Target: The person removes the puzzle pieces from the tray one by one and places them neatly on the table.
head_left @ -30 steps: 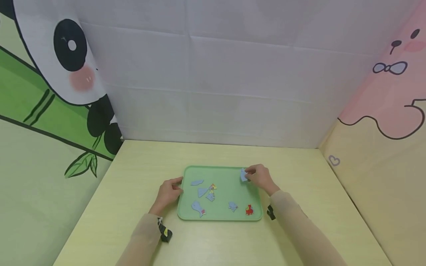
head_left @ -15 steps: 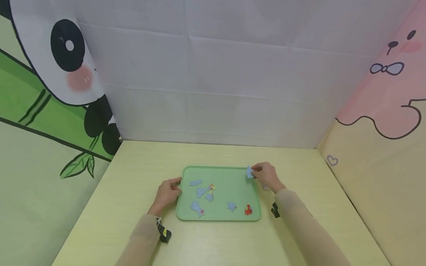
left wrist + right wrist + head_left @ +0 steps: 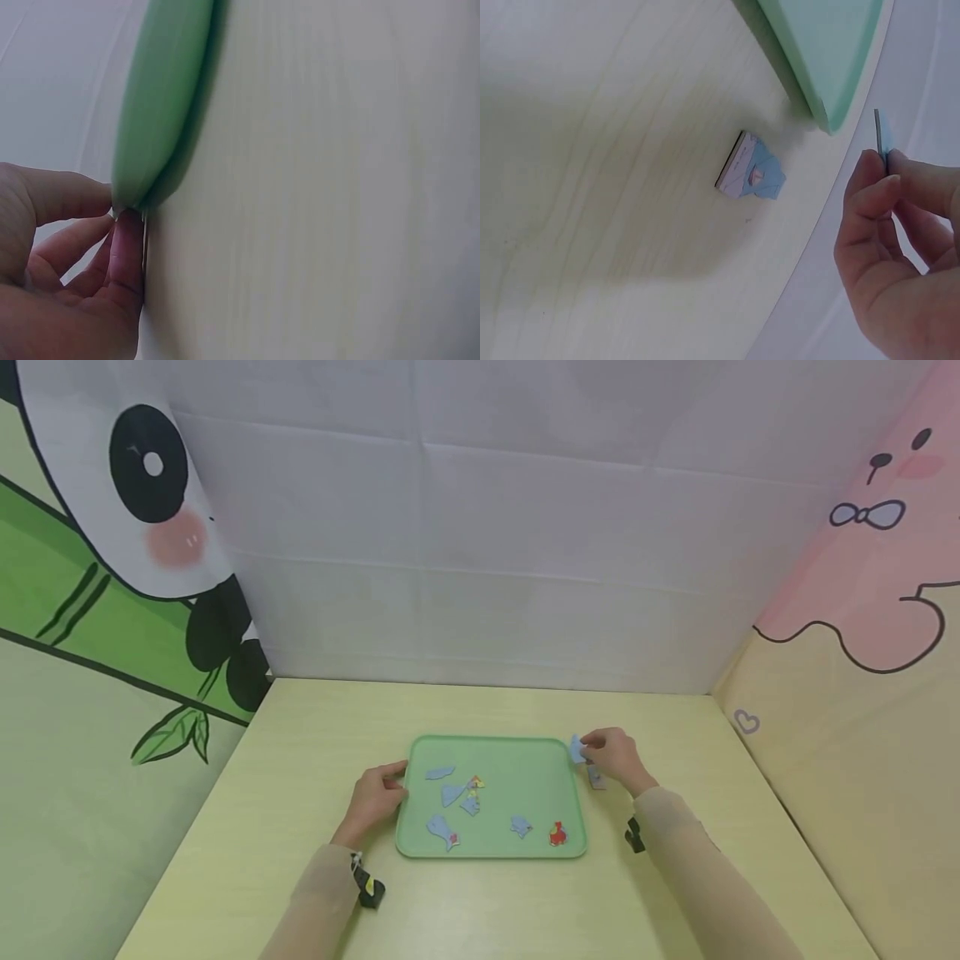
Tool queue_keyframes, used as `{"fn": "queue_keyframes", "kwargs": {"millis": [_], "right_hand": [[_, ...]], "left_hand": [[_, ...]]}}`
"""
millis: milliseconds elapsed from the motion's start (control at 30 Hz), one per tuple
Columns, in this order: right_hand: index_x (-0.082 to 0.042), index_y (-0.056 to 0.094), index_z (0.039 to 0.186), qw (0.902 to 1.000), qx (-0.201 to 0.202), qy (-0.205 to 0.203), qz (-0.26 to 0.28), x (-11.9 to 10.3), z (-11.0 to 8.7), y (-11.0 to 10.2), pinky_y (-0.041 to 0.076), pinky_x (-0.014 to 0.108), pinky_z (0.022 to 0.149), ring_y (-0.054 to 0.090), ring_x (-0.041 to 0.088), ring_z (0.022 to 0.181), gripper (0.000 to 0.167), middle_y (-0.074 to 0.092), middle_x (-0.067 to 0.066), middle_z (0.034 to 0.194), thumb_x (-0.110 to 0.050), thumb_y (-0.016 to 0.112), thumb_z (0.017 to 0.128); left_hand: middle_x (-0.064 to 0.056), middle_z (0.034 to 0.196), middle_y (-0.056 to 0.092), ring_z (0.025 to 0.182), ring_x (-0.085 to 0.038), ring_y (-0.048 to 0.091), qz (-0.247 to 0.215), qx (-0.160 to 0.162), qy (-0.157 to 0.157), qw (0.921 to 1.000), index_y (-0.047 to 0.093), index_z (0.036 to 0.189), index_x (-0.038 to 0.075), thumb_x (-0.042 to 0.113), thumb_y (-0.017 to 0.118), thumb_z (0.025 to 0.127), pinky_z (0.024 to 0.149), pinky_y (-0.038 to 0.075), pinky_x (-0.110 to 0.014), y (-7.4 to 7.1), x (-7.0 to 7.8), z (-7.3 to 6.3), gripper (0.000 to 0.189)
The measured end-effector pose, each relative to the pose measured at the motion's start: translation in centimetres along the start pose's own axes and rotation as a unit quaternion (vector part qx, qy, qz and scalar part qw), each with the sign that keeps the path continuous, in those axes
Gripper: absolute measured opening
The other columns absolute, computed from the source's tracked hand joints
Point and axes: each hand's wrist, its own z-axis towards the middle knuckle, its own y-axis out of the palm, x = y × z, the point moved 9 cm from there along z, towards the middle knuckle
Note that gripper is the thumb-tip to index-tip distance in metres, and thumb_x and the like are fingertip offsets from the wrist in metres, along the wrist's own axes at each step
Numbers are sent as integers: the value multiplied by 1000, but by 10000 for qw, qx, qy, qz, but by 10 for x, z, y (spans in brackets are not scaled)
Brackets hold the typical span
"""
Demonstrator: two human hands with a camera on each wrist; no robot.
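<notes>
My right hand (image 3: 617,755) pinches a light blue puzzle piece (image 3: 577,749) between thumb and fingers, just past the tray's far right corner. The right wrist view shows this piece (image 3: 880,135) edge-on, held up over the table. Below that hand, a small stack of pieces (image 3: 751,169) lies on the table, blue and pale on top. My left hand (image 3: 377,799) grips the left rim of the green tray (image 3: 517,857), thumb and finger at the edge (image 3: 161,112). Inside the tray lie several irregular blue pieces (image 3: 442,831) and a red one (image 3: 557,834).
The tray rests on a pale wooden table (image 3: 480,910). A white cloth backdrop (image 3: 495,568) rises behind the table's far edge. Side panels carry a panda drawing (image 3: 165,552) on the left and a pink animal (image 3: 892,593) on the right.
My right hand has moved right with the blue piece, from over the tray to beyond its right edge. The stack on the table has come into sight. My left hand stays at the rim.
</notes>
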Motion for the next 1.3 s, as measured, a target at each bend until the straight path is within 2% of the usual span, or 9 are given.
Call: {"fn": "queue_keyframes", "kwargs": {"millis": [367,733,1000,1300], "right_hand": [[3,67,109,9997,-77,228,-44,23,-4,-12,52,36,71,66,24,83,25,68,13,96,-10,63,89],[4,67,108,9993,-35,266,-272,46,-12,-23,51,41,75,63,27,86,26,67,14,96,-9,62,87],[5,67,107,9981,-47,410,-460,62,-13,-22,47,46,82,59,33,95,25,66,18,102,-10,64,87],[4,68,106,9971,-103,576,-496,78,-15,-21,47,45,80,59,32,94,24,66,19,104,-9,63,87]], "left_hand": [[-13,114,63,69,-18,54,-42,16,16,10000,56,132,1,-4,62,77,58,44,-30,0,-2,-1,56],[-11,106,66,70,-18,57,-195,-27,88,9998,55,132,0,-4,60,76,58,46,-30,-2,1,-4,56],[-10,101,66,69,-18,56,-208,-33,87,9997,55,131,-2,-4,59,75,57,46,-31,-3,3,-6,56],[-8,98,65,70,-18,56,-169,-36,15,9998,55,132,0,-4,61,77,58,46,-30,-1,0,-3,56]]}}
